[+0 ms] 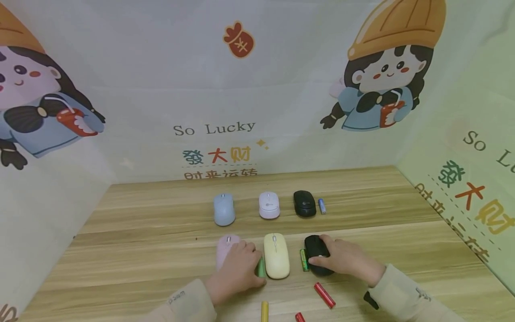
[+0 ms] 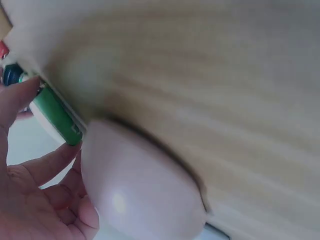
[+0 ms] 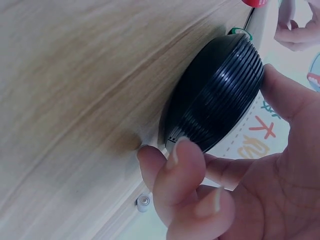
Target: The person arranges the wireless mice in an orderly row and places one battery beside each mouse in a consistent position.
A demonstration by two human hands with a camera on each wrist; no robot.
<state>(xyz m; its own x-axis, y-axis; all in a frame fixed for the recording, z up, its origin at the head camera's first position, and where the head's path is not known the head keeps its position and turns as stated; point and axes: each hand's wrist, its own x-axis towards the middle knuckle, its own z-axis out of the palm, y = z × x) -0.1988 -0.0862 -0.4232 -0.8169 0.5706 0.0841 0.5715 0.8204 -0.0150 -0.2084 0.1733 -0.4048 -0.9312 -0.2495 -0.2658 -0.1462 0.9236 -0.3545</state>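
My left hand (image 1: 239, 268) pinches a green battery (image 2: 57, 116) between thumb and index finger, just left of a pale yellow mouse (image 1: 276, 259). Partly covered by that hand is a pink mouse (image 1: 224, 248), close by the curled fingers in the left wrist view. On the right, my right hand (image 1: 345, 257) grips a black mouse (image 3: 217, 92) by its sides, thumb at one side and fingers at the other. Ribbed lines run along the black mouse's side. Another green battery (image 1: 304, 260) lies along its left edge.
Behind stand a blue mouse (image 1: 224, 209), a white mouse (image 1: 269, 205) and a second black mouse (image 1: 304, 204) beside a blue battery (image 1: 322, 206). Nearer lie a red battery (image 1: 324, 295), another red battery (image 1: 299, 317) and a yellow battery (image 1: 264, 311). Printed cloth walls (image 1: 132, 112) border the wooden table (image 1: 141, 250).
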